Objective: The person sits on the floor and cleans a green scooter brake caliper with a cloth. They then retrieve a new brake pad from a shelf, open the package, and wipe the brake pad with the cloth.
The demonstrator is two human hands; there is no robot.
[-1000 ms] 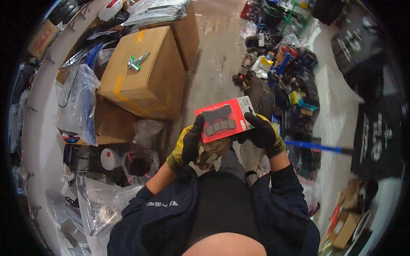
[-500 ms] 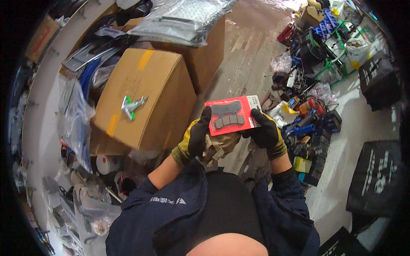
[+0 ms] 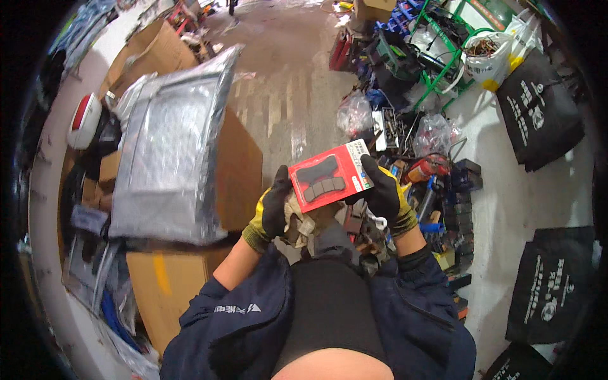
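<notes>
My left hand (image 3: 271,209), in a yellow and black glove, grips the left end of a red and white blister pack (image 3: 326,166) that shows two dark brake pads. My right hand (image 3: 386,199), gloved alike, grips its right end, thumb on the card. Beneath the pack, between both hands, is some crumpled beige paper or cloth (image 3: 299,225); I cannot tell which hand holds it.
At left, a large plastic-wrapped panel (image 3: 164,152) lies on cardboard boxes (image 3: 155,282). A floor aisle (image 3: 285,88) runs ahead. Along the right are piled tools (image 3: 424,202), a green metal frame (image 3: 443,69), a white bag (image 3: 484,54) and black bags (image 3: 541,111).
My view has travelled forward along the aisle: the boxes on the left now sit lower in the picture and the wrapped panel is beside me. Both hands still hold the pack, its angle slightly changed.
</notes>
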